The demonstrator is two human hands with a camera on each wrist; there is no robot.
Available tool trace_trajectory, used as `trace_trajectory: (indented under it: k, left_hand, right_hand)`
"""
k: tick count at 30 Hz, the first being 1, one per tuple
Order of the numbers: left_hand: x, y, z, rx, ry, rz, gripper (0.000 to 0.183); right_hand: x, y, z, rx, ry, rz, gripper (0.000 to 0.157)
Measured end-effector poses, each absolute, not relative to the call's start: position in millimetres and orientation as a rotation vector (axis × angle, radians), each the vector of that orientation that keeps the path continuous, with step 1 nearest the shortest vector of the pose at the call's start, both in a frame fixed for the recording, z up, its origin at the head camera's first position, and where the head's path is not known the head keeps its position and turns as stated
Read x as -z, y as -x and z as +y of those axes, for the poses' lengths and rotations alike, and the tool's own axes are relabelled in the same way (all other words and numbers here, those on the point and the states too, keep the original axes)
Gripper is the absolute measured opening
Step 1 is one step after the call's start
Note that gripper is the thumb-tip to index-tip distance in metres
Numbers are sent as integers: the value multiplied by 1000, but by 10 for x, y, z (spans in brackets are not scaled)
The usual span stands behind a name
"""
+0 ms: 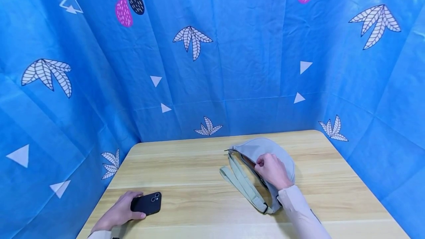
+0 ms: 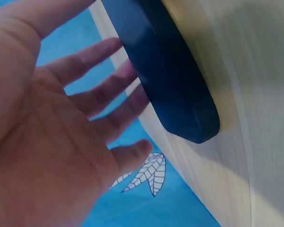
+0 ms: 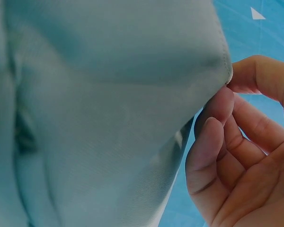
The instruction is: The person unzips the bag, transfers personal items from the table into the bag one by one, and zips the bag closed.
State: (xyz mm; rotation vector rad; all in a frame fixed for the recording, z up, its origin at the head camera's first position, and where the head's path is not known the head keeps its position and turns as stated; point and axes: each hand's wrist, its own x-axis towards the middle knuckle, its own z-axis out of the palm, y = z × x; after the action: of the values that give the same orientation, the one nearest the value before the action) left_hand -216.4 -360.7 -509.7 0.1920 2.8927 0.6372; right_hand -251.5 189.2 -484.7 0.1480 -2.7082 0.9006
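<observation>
A black smartphone is at the table's near left, its camera side up. My left hand grips it by its left end, thumb along the near edge and fingers at the far edge. In the left wrist view the fingertips meet the edge of the phone. On the right side lies a grey waist bag, its zipped mouth gaping and a brownish lining visible. My right hand pinches the edge of the opening. Up close, thumb and fingers hold the corner of the fabric.
A pale green strap with a dark buckle loops out from the bag's left side onto the wooden table. Blue patterned curtains stand around the table's back and sides.
</observation>
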Motion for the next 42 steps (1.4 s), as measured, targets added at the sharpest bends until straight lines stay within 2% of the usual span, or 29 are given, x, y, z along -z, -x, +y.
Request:
trace_trajectory:
  k: [7, 18, 29, 35, 42]
  left_hand:
    - [5112, 2202, -3532, -462, -123, 2943, 82]
    - [5097, 2174, -3516, -476, 107, 2864, 90]
    - [5138, 2150, -3673, -818, 260, 2699, 69]
    - [5108, 2173, -3725, -975, 194, 2634, 46]
    - [5118, 2171, -3848, -1072, 55, 2510, 37]
  right_hand:
    - [4848, 2514, 1894, -911, -144, -2709, 15]
    - [4853, 2499, 1892, -932, -144, -2717, 16]
    - [4842, 2503, 1900, -935, -139, -2723, 16]
    - [4835, 2515, 1905, -928, -135, -2718, 15]
    - [4832, 2523, 1905, -925, -127, -2730, 13]
